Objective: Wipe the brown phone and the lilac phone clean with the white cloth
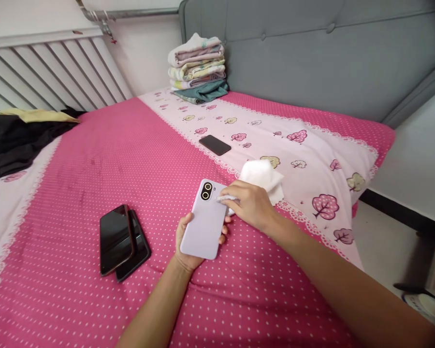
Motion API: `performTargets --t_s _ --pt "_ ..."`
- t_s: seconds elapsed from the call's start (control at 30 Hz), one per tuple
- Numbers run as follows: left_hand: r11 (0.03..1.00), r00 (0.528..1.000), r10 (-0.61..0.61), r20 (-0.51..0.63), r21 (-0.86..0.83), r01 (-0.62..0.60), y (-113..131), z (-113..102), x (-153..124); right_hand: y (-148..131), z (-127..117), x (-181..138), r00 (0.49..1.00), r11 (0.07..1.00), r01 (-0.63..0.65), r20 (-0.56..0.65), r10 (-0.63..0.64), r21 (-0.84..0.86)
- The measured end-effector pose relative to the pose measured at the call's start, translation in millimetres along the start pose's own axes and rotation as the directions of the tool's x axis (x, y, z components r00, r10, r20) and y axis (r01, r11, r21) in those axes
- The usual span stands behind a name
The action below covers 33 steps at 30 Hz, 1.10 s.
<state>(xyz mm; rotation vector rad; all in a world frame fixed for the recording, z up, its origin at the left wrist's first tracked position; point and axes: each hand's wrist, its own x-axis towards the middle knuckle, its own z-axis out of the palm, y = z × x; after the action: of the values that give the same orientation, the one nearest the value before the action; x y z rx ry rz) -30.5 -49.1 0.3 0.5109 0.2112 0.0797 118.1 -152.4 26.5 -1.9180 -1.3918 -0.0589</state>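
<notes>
A pale lilac smartphone (204, 227) lies back side up in my left hand (186, 241), whose fingers wrap its edges. Two round camera lenses show at its upper left corner. My right hand (252, 203) pinches a white tissue (226, 197) against the phone's back, beside the lenses. Just behind that hand rests a crumpled heap of white tissue (259, 175) on the sheet. To the left, a dark smartphone (116, 239) partly overlaps a black smartphone (140, 246). Farther back, another black smartphone (215, 144) lies flat.
All this is on a bed with a pink dotted sheet (112, 159). Folded cloths (198, 67) are stacked against the grey headboard (293, 53). Dark clothes (18, 140) lie at the left, near a white radiator (54, 72). The bed's edge drops to the floor at the right.
</notes>
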Motion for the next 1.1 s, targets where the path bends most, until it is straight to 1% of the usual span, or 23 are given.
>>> performTargets --t_s 0.07,0.17,0.3,0.37,0.47,0.7,0.8,0.93,1.1 --pt "1.000 1.000 -0.006 0.016 0.010 0.006 -0.3 -0.9 0.2 4.4 -0.3 1.0 0.996 0.998 -0.066 -0.054 0.065 -0.018" --pt "1.000 1.000 0.013 0.024 0.027 -0.014 -0.8 -2.0 0.3 7.6 0.2 1.3 0.988 0.991 -0.120 -0.109 0.114 -0.052" --pt "0.999 1.000 0.031 0.006 0.019 -0.031 -0.8 -2.3 0.0 6.5 1.0 0.5 0.984 0.984 -0.147 -0.115 0.136 -0.096" --pt "0.999 0.999 0.035 0.012 0.004 -0.035 -0.4 -2.6 -0.1 4.9 1.0 0.0 0.990 0.990 -0.116 -0.086 0.109 -0.083" --pt "0.999 0.999 0.037 0.012 -0.010 -0.036 0.2 -3.4 0.1 2.0 1.5 -1.3 0.999 0.999 -0.028 -0.016 0.027 -0.034" --pt "0.995 0.992 0.098 -0.078 -0.022 -0.100 2.0 -3.6 1.5 -3.8 6.3 -5.6 0.992 0.995 0.100 0.078 -0.100 -0.003" --pt "0.993 0.990 0.112 -0.090 -0.026 -0.115 2.2 -2.6 0.9 -5.2 5.4 -5.5 0.989 0.993 0.117 0.094 -0.116 -0.011" --pt "0.996 0.995 0.089 -0.050 -0.008 -0.089 1.7 -2.0 0.1 -4.6 1.3 -3.4 0.996 0.998 0.066 0.058 -0.065 -0.018" --pt "0.998 0.998 0.055 0.012 0.028 -0.055 0.9 -2.2 0.3 0.4 -1.3 -0.4 0.998 0.999 -0.025 -0.058 0.022 -0.040"
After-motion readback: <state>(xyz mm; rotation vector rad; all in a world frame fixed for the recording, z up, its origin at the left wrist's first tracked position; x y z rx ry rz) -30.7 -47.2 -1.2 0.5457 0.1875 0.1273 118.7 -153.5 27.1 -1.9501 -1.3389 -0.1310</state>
